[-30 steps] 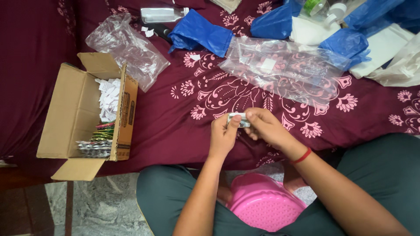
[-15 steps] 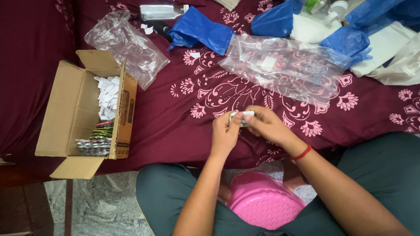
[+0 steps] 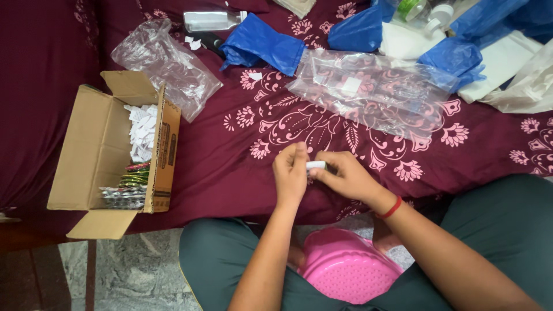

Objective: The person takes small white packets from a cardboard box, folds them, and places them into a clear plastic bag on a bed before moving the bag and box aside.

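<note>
Open cardboard box w/ paper scraps at left; centre, left hand & right hand pinch a small white packet betw. fingertips, fingers closed on it, above maroon patterned cloth; clear plastic bag beyond

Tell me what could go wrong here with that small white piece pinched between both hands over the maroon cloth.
1. The small white piece is held only by fingertips of the left hand and right hand; it could slip and vanish into the patterned maroon cloth or fall toward the pink plastic basin.
2. The open cardboard box overhangs the bed's edge; a nudge might tip out its white paper scraps.
</note>
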